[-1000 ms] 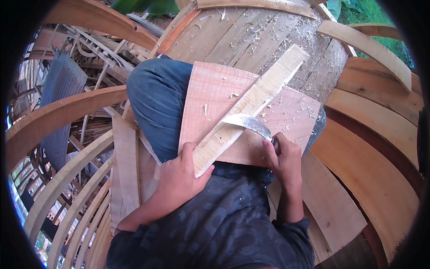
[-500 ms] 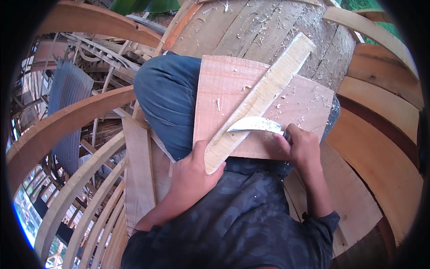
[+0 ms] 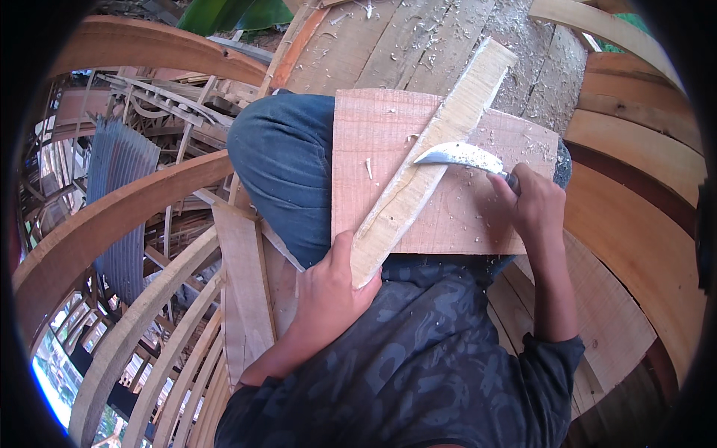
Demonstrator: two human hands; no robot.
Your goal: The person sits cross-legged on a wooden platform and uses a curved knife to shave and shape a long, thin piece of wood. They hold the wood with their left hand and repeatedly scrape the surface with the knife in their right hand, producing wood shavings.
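Observation:
A long pale wooden strip (image 3: 441,149) lies slantwise over a broad reddish board (image 3: 366,142) that rests across my lap. Its near end is gripped by my left hand (image 3: 333,284), thumb on one side and fingers on the other. A knife (image 3: 463,154) with a curved, speckled blade is held by its dark handle in my right hand (image 3: 532,198). The blade crosses the middle of the strip, its tip just past the strip's left edge; whether it cuts in I cannot tell. Small shavings dot the board.
Planks (image 3: 403,45) strewn with shavings stretch out ahead. Curved wooden ribs (image 3: 127,209) rise on the left, and long bent planks (image 3: 635,261) wall the right side. A corrugated sheet (image 3: 123,201) and stacked lumber are beyond the left ribs.
My right hand has moved the knife forward and to the right, farther up the strip. My left hand keeps its grip on the near end, and the strip has shifted slightly.

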